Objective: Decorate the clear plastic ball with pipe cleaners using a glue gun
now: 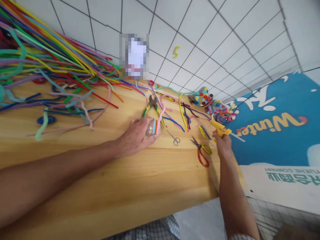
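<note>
The left grip (136, 135) is curving part-closed around a clear ball (150, 129), with the fingers reaching over its far side and the thumb lying along the near side; we are judging that this cupped hold is steadying a smooth, round body. The ball is sitting at or just above the table (112, 186); we are not able to tell whether it is touching. A blue band and an orange band are crossing it, and a pink pipe cleaner (162, 111) is rising beside them. The right grip (223, 142) is wrapping closed around the handle of a yellow glue gun (220, 129), well apart from the ball; we are not able to tell whether the trigger is being pressed.

Farther out, pliers (153, 101) are lying just behind the ball, while small scissors (174, 138) and red-and-yellow scissors (200, 151) are lying between the grips, probably for easy reach. Two decorated figures (203, 99) are standing near the wall, seemingly out of the working space, and loose pipe cleaners (67, 53) are spreading across the left, perhaps for picking by colour.
</note>
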Action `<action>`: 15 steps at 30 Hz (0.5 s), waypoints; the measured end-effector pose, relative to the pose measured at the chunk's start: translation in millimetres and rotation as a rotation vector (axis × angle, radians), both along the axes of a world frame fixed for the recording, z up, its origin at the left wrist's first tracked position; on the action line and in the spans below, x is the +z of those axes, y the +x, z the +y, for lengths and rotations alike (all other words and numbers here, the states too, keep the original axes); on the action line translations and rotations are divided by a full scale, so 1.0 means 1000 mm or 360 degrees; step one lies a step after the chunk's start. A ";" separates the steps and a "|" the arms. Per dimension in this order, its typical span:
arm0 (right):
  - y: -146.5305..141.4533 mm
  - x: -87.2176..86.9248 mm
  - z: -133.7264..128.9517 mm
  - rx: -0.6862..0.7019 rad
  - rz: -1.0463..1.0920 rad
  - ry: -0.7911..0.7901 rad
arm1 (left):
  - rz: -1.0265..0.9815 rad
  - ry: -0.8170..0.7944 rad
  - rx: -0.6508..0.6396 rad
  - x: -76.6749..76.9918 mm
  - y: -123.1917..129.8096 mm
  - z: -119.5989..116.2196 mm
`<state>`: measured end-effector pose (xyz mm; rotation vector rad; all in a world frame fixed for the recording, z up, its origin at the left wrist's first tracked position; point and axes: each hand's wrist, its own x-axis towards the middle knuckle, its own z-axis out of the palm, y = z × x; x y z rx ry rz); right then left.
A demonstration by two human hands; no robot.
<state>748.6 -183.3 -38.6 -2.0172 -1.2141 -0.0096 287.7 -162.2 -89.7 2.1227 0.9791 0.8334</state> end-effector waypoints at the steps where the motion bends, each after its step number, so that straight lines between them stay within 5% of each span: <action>1: -0.012 0.003 0.003 0.0039 0.0053 -0.0014 | 0.0000 -0.0015 -0.0004 0.000 0.000 0.001; 6: -0.105 0.018 0.002 0.0577 0.0413 -0.0139 | -0.0024 0.0004 0.0049 -0.004 0.001 0.003; 9: -0.157 0.018 -0.003 0.0698 0.0485 -0.0253 | -0.0034 0.0000 0.0018 -0.006 0.001 0.004; 15: -0.187 -0.003 -0.006 0.0791 0.0473 -0.0191 | -0.0051 -0.0009 0.0015 -0.007 0.001 0.006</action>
